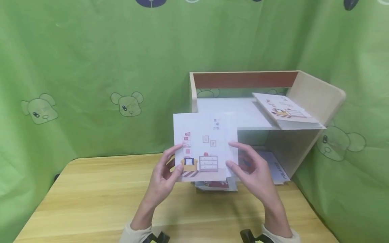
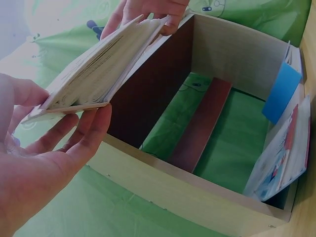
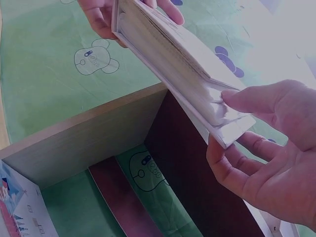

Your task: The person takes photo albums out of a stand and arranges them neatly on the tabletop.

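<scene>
Both hands hold a thick white book (image 1: 194, 148) upright over the table, in front of the shelf. Its cover shows a yellow armchair, a chest of drawers and small framed pictures. My left hand (image 1: 162, 182) grips the left edge, thumb on the cover. At the opposite edge, my right hand (image 1: 258, 175) pinches the book with thumb and index finger on the front. In the left wrist view, the pages of the book (image 2: 98, 69) fan slightly apart between the covers. From the right wrist, the right thumb presses the loose outer edge of the book (image 3: 232, 116).
A wooden two-level shelf (image 1: 322, 91) stands at the right of the table (image 1: 100, 195). A similar white book (image 1: 288, 111) leans on its upper level. Lower down lie a book lettered POLAROID (image 1: 275, 167) and another book (image 1: 215, 186), partly hidden. Green curtain (image 1: 91, 60) surrounds the table.
</scene>
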